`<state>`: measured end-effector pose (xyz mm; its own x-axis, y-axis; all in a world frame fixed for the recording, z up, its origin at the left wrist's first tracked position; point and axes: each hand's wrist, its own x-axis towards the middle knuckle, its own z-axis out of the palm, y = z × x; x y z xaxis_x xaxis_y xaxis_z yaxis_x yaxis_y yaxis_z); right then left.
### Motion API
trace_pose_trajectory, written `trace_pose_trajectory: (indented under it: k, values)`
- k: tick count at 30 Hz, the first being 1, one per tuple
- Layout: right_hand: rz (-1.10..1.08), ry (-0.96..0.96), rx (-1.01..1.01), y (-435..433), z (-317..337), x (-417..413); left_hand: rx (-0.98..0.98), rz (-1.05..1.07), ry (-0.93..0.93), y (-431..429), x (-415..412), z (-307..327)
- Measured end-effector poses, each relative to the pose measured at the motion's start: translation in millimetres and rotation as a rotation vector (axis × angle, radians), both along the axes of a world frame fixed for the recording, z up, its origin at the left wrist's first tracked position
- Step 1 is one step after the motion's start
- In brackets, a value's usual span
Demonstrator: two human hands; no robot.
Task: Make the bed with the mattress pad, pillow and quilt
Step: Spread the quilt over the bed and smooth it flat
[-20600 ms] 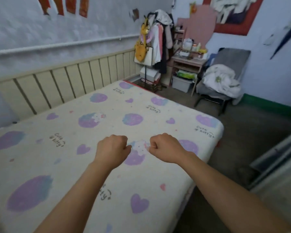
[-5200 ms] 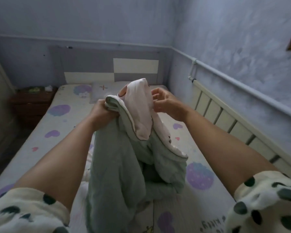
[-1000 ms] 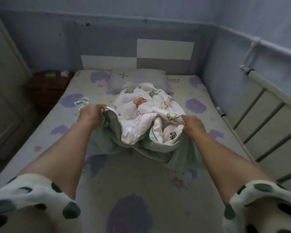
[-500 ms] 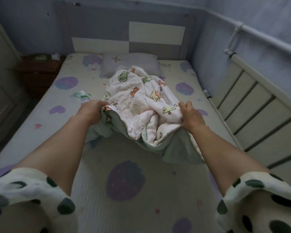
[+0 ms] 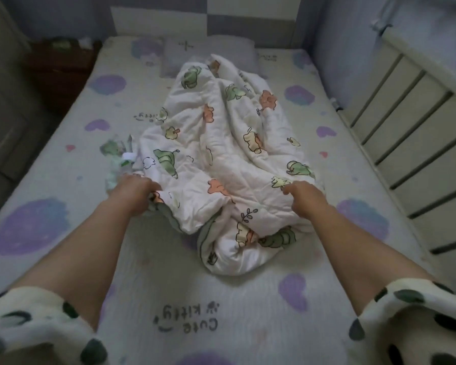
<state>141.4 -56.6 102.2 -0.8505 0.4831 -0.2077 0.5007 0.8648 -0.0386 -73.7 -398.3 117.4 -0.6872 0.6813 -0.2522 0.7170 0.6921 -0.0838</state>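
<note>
Item: quilt (image 5: 221, 159), bunched lengthwise at frame centre on the mattress pad (image 5: 234, 299); pillow (image 5: 229, 50) at top centre. My left hand (image 5: 134, 192) and right hand (image 5: 304, 197) each clutch its near edge. Step, I judge: spreading. Next: draw the corners apart and lay it flat.

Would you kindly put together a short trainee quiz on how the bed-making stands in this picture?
1. True or false: the quilt lies spread flat and smooth.
2. Where is the pillow? A) at the head end of the mattress pad; B) on the floor; C) at the foot end.
3. Short answer: what do the left hand and the right hand both hold?
Key: 1 false, it is bunched up in the middle; 2 A; 3 the quilt.
</note>
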Motion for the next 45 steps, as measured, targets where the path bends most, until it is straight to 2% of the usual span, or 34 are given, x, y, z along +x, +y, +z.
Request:
trace_pose_trajectory:
  k: [3,6,11,15,19,24,26,28,31,33,37,41,43,45]
  values:
    - [0.013,-0.146,-0.146,-19.7,-55.4,18.7,-0.118,-0.012,-0.045,1.9,18.0,-35.5]
    - [0.052,-0.2,-0.212,-36.5,-97.2,29.3,-0.165,0.009,-0.148,14.7,34.7,-61.8]
    - [0.069,-0.214,-0.25,-51.4,-147.1,28.2,-0.057,0.036,-0.255,48.2,46.8,-106.4]
    - [0.146,-0.21,-0.19,-52.2,-176.1,19.0,0.076,0.089,-0.301,74.9,51.8,-144.7]
    - [0.189,-0.228,-0.098,-52.3,-210.1,15.6,0.181,0.037,-0.22,103.7,54.1,-178.2]
    - [0.155,-0.173,-0.023,-48.2,-235.9,9.5,0.108,-0.068,-0.073,128.0,56.6,-200.7]
    - [0.153,-0.135,-0.043,-43.3,-236.6,8.1,0.099,-0.1,-0.048,131.0,56.6,-205.1]
    - [0.137,-0.127,-0.15,-36.5,-228.1,9.0,0.023,-0.202,-0.029,133.7,58.2,-202.7]
    - [0.057,-0.083,-0.337,-31.5,-201.2,13.3,-0.129,-0.203,-0.115,134.1,65.8,-194.3]
    - [0.047,-0.088,-0.35,-29.2,-183.6,18.4,-0.161,-0.163,-0.152,129.1,71.5,-187.5]
    - [0.053,-0.163,-0.33,-24.0,-141.6,41.8,-0.192,-0.302,-0.173,121.1,95.4,-172.4]
    - [0.029,-0.219,-0.43,-26.4,-99.0,73.9,-0.322,-0.347,-0.19,114.4,128.3,-158.8]
    - [0.02,-0.242,-0.485,-26.6,-82.5,90.8,-0.311,-0.408,-0.145,112.9,145.0,-155.1]
    - [0.002,-0.288,-0.558,-25.9,-68.4,110.5,-0.215,-0.453,-0.157,113.9,157.0,-155.1]
